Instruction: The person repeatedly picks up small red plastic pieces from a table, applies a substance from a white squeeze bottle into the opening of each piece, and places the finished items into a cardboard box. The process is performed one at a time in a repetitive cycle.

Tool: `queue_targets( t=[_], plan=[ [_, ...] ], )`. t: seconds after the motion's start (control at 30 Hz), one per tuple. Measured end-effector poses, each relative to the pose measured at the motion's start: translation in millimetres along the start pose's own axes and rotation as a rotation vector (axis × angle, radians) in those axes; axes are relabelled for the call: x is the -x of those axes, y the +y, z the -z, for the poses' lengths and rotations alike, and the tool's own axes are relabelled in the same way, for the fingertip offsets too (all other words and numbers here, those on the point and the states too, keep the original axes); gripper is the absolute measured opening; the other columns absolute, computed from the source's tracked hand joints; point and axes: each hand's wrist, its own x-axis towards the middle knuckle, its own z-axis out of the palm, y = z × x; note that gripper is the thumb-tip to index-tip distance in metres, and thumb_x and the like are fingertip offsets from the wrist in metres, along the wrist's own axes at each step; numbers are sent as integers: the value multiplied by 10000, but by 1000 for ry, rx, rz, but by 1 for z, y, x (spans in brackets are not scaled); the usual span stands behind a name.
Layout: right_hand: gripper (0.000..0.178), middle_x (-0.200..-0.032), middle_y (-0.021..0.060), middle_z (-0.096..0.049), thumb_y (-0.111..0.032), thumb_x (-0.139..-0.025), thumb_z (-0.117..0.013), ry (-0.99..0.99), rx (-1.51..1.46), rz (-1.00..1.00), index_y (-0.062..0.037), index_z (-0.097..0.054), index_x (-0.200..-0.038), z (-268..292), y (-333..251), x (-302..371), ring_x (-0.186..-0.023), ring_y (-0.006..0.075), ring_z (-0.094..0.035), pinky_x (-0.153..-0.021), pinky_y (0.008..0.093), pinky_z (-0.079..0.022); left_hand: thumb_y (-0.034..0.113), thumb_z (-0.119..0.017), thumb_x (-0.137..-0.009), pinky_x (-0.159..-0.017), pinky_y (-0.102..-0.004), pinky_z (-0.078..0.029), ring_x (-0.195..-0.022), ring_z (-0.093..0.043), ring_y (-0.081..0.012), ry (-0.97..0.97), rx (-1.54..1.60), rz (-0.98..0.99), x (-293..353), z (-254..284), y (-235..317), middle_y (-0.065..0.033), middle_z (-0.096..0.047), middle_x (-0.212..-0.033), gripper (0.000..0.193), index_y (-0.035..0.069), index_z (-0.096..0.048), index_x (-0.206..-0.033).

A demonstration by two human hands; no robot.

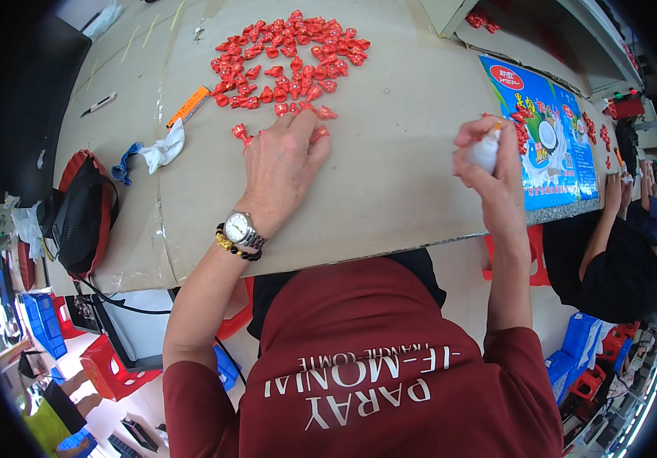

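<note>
Many small glossy red pieces (290,65) lie in a loose cluster on the table, too small to name by kind. My left hand (279,172) reaches to the near edge of this cluster, fingers bent down. A red piece (318,134) shows between its thumb and forefinger, and others lie by the fingertips. A small white squeeze bottle (485,153) with an orange-yellow tip is held in my right hand (502,172), raised on the right near a blue printed sheet (538,137). The palm hides part of the bottle.
An orange box (189,107), a white cloth (164,149), a pen (99,104) and a black-red bag (84,214) lie on the left. More red pieces (523,126) sit on the blue sheet. A shelf unit (557,38) stands far right; another person (611,252) works beyond.
</note>
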Motion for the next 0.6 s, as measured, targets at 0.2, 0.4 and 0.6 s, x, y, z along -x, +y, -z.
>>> queue_targets(
  t=[0.2, 0.4, 0.6],
  plan=[
    [268, -1031, 40, -514, 2, -825, -554, -166, -12, 36, -54, -444, -1063, -35, -1, 3, -848, 100, -549, -757, 251, -462, 56, -628, -815, -451, -269, -390, -501, -519, -120, -35, 153, -24, 11, 4, 8, -36, -586, -649, 154, 32, -476, -825],
    [227, -977, 50, -561, -49, -820, -624, -242, -247, -64, -50, -487, -1001, -63, -9, 5, -802, 103, -564, -698, 243, -456, 61, -591, -887, -439, -174, -291, -520, -392, 17, -143, 993, 374, 37, 18, 30, 23, -556, -650, 138, 41, -455, -897],
    [236, -877, 39, -579, -29, -781, -686, -311, -395, -198, -35, -498, -923, -78, -6, 12, -806, 109, -571, -735, 269, -486, 46, -610, -884, -411, -174, -294, -487, -419, 7, -73, 1193, 409, 55, 16, 50, -9, -618, -694, 147, 32, -470, -928]
  ],
)
